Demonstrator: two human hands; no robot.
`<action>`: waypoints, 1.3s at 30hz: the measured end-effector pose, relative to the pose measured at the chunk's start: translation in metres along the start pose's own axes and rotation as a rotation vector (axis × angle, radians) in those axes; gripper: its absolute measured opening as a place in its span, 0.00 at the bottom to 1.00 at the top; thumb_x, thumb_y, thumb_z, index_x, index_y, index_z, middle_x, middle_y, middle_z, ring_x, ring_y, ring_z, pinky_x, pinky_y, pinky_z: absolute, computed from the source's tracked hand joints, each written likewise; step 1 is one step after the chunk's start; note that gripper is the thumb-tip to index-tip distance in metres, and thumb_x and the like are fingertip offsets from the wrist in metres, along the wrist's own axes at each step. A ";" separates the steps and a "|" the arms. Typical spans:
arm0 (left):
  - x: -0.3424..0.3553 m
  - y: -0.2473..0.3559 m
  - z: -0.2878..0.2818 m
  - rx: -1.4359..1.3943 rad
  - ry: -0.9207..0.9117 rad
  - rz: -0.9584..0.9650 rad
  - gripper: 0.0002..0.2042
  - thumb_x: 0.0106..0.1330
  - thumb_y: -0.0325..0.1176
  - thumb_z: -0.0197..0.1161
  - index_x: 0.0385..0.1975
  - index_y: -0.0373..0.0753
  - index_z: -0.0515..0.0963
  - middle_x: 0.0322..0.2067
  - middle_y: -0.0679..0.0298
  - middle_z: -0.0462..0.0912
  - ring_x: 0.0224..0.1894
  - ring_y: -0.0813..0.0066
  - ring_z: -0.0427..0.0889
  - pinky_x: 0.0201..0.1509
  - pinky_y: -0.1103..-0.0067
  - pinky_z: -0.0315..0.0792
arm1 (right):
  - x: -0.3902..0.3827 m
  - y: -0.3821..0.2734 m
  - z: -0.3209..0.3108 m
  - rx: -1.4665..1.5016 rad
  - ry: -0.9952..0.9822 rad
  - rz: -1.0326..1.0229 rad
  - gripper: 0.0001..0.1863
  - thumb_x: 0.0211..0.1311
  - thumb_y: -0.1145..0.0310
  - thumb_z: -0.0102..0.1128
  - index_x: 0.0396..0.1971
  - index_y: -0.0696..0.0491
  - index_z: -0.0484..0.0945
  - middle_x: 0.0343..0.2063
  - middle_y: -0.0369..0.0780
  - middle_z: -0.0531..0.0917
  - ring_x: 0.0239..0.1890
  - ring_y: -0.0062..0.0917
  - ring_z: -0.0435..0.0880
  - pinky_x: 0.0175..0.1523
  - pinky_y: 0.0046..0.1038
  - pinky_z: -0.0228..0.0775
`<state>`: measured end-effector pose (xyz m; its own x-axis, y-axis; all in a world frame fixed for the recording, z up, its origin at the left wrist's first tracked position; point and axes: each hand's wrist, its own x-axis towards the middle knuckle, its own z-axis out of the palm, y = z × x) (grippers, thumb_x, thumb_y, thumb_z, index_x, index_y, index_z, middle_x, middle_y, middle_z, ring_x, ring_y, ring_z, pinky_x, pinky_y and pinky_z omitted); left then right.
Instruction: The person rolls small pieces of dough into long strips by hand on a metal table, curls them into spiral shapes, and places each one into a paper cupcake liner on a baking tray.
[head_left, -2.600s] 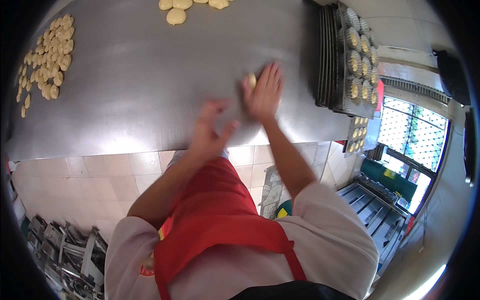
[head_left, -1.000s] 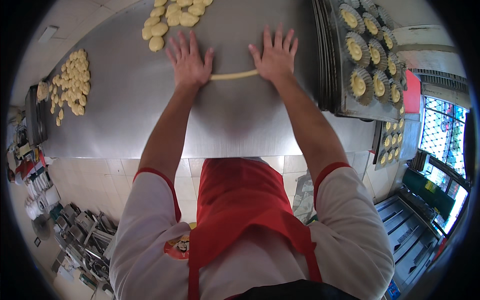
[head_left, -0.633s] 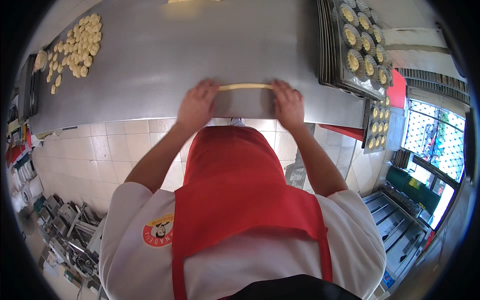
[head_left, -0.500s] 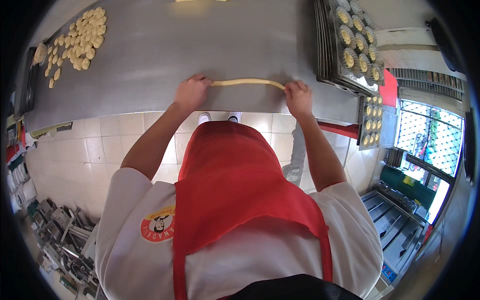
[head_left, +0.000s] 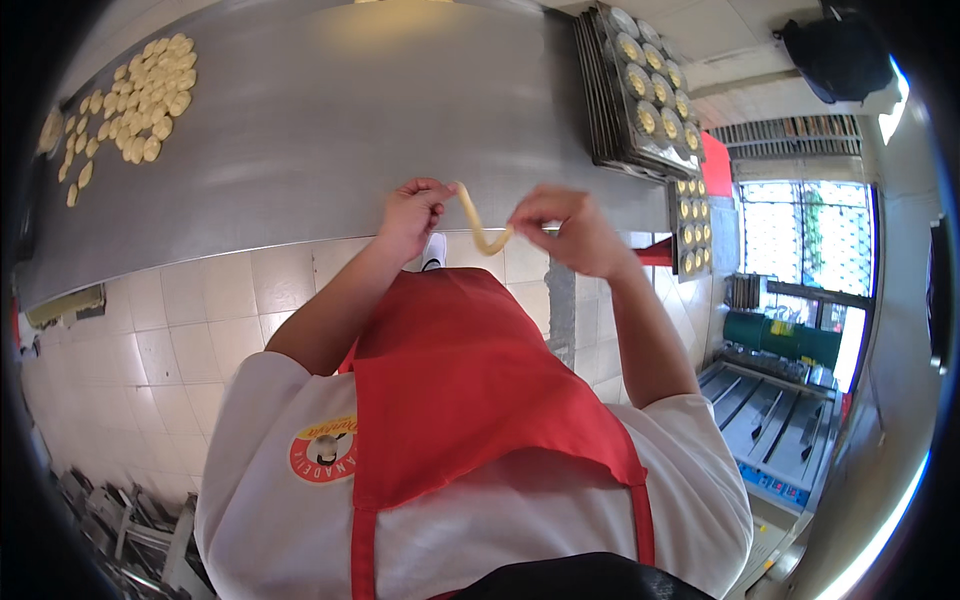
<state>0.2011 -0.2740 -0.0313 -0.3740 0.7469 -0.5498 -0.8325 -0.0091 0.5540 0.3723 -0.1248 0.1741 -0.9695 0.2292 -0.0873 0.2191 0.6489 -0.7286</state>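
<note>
A thin pale rope of dough (head_left: pixel 473 222) sags in a curve between my two hands, lifted at the near edge of the steel table (head_left: pixel 370 130). My left hand (head_left: pixel 415 212) pinches its upper end between thumb and fingers. The other end is gripped by the fingertips of my right hand (head_left: pixel 572 228), held lower and beyond the table's edge. Many small rounded dough pieces (head_left: pixel 140 95) lie together at the table's far left.
Stacked trays topped with fluted tins of dough rings (head_left: pixel 655 90) stand at the table's right end. A smaller tray of filled cups (head_left: pixel 692 230) sits below them. Further right is a machine with a blue control strip (head_left: pixel 770 482). Tiled floor (head_left: pixel 200 310) lies beneath.
Both hands have lifted the dough rope off the table and come closer together, so it now hangs bent. My view has turned toward the right.
</note>
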 end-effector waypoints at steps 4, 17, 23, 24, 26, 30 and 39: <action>-0.038 0.011 0.034 0.518 -0.496 0.222 0.10 0.66 0.19 0.73 0.35 0.42 0.77 0.29 0.67 0.89 0.29 0.88 0.81 0.26 0.85 0.70 | 0.028 -0.048 -0.057 -0.196 0.473 -0.122 0.07 0.65 0.78 0.72 0.42 0.57 0.89 0.37 0.41 0.90 0.38 0.26 0.91 0.44 0.28 0.83; -0.024 0.049 0.080 0.120 -0.773 0.163 0.12 0.69 0.19 0.69 0.49 0.38 0.79 0.40 0.64 0.88 0.45 0.79 0.87 0.51 0.78 0.81 | -0.003 -0.009 -0.046 0.266 0.311 0.296 0.12 0.70 0.72 0.72 0.50 0.60 0.88 0.42 0.41 0.92 0.46 0.21 0.90 0.56 0.26 0.82; 0.019 0.062 0.139 0.361 -0.495 0.198 0.16 0.73 0.25 0.68 0.58 0.38 0.77 0.42 0.64 0.87 0.44 0.78 0.87 0.48 0.80 0.81 | -0.002 0.082 -0.010 0.987 0.531 0.356 0.16 0.77 0.67 0.66 0.57 0.58 0.83 0.51 0.39 0.88 0.54 0.25 0.87 0.60 0.32 0.83; 0.040 0.055 0.147 0.517 -0.495 0.367 0.17 0.74 0.29 0.70 0.59 0.37 0.78 0.41 0.64 0.88 0.43 0.79 0.86 0.47 0.79 0.81 | 0.007 0.089 -0.013 1.077 0.565 0.398 0.17 0.77 0.66 0.65 0.59 0.59 0.82 0.52 0.40 0.87 0.55 0.26 0.87 0.61 0.34 0.83; 0.072 0.056 0.182 0.632 -0.397 0.397 0.17 0.74 0.31 0.70 0.60 0.36 0.78 0.40 0.64 0.88 0.42 0.80 0.86 0.47 0.80 0.81 | 0.024 0.106 -0.033 1.196 0.639 0.458 0.19 0.78 0.65 0.65 0.61 0.58 0.80 0.55 0.41 0.86 0.58 0.29 0.86 0.62 0.36 0.84; 0.137 0.082 0.270 0.830 -0.287 0.520 0.22 0.75 0.35 0.71 0.64 0.37 0.76 0.51 0.61 0.85 0.47 0.76 0.84 0.48 0.77 0.82 | 0.071 0.162 -0.125 1.025 0.636 0.368 0.23 0.74 0.68 0.69 0.65 0.58 0.77 0.55 0.41 0.84 0.55 0.28 0.87 0.58 0.34 0.87; 0.233 0.167 0.136 1.364 0.716 0.929 0.35 0.68 0.39 0.75 0.72 0.35 0.69 0.68 0.47 0.72 0.69 0.50 0.74 0.66 0.58 0.77 | 0.232 0.386 -0.384 0.572 0.508 0.293 0.23 0.70 0.71 0.72 0.62 0.59 0.81 0.49 0.43 0.87 0.48 0.25 0.88 0.50 0.26 0.85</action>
<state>0.0305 -0.0117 0.0182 -0.8681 0.4112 0.2782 0.4812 0.5593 0.6750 0.2744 0.4576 0.1338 -0.6831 0.7221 -0.1093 0.2320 0.0727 -0.9700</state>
